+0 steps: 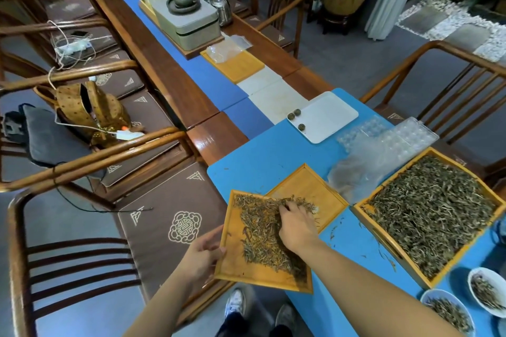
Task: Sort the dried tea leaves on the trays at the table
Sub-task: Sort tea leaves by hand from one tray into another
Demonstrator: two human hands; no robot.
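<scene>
The left hand grips the near tray by its left rim, the tray tipped over the desk edge onto the empty tray behind it. The right hand lies on the dried tea leaves in the near tray, fingers curled, raking — whether they pinch any leaf I cannot tell. Best to draw the leaves in thin sweeps, keeping the tilt shallow so none spill toward the full tray right of it.

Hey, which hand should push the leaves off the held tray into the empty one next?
Right. The right hand already rests on the leaves, fingers toward the empty tray. The left hand grips the held tray by its edge, keeping it tilted.
</scene>
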